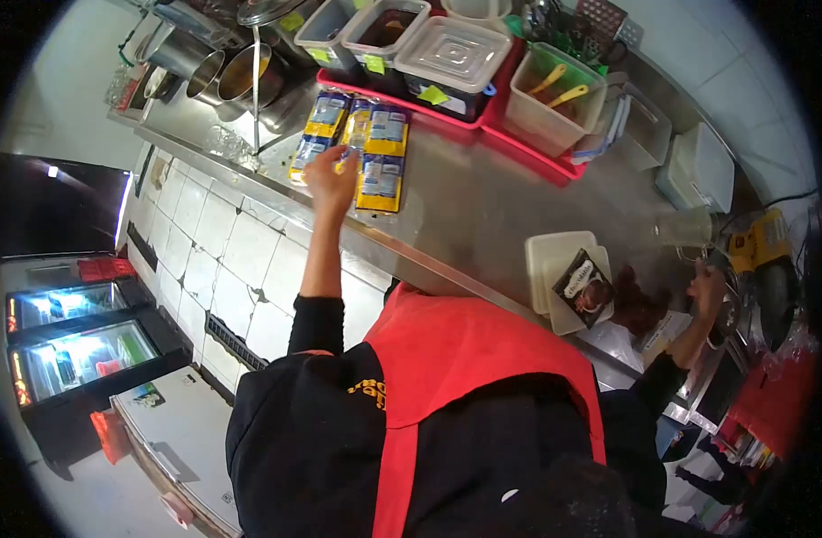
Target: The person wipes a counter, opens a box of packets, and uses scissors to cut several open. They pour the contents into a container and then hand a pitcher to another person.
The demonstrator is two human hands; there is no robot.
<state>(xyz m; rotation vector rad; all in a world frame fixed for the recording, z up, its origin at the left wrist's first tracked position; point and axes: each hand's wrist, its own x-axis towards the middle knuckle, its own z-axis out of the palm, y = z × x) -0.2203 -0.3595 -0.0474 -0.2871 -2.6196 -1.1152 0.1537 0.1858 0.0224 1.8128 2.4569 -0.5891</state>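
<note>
My left hand is over the near edge of several blue and yellow packets laid in rows on the steel counter. Its fingers are slightly bent and apart, with nothing clear between them. Out to the right, my right hand is closed beside a clear jug and a thin wire-like metal piece; what the fingers hold is too small to make out. Between the hands lie pale plastic lids with a dark chocolate packet on them, next to a dark reddish-brown heap.
Lidded tubs stand on red trays at the counter's back, beside a container with yellow-handled utensils. Metal pots are at the back left. A yellow appliance sits far right. Tiled floor and display fridges lie left.
</note>
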